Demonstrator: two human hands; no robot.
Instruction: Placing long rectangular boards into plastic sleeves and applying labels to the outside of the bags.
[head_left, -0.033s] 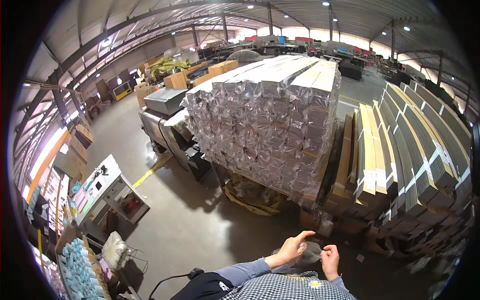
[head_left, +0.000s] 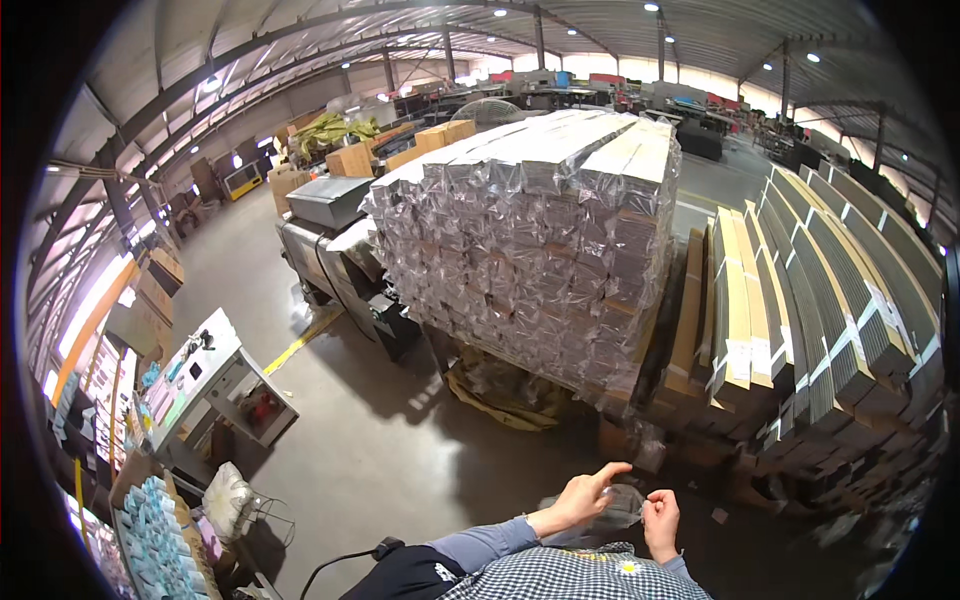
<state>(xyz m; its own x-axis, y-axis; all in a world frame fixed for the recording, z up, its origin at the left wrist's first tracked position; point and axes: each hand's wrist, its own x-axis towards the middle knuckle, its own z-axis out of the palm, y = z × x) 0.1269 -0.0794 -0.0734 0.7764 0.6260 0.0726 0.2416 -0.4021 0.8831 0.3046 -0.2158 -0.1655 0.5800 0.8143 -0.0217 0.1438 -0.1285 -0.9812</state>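
A thin sheet of clear plastic film (head_left: 624, 506) stretches between my hands, low in front of my body. My left hand (head_left: 582, 503) has its index finger pointing out to the right, while its other fingers curl in at the film's edge. On the other side, my right hand (head_left: 660, 522) pinches the film between thumb and fingers. My checked apron (head_left: 560, 578) covers the lower edge of the view. Beyond my hands stands a tall stack of long cartons wrapped in clear plastic (head_left: 530, 250).
Strapped bundles of long flat cardboard (head_left: 845, 330) fill the right side. To the left are a white desk (head_left: 215, 370), a wire stool with a pale cushion (head_left: 230, 498) and a box of blue-wrapped pieces (head_left: 160, 535). Crumpled yellowish sheeting (head_left: 500, 395) lies under the stack.
The plastic film between my hands has shifted slightly. My hands and the surroundings look the same.
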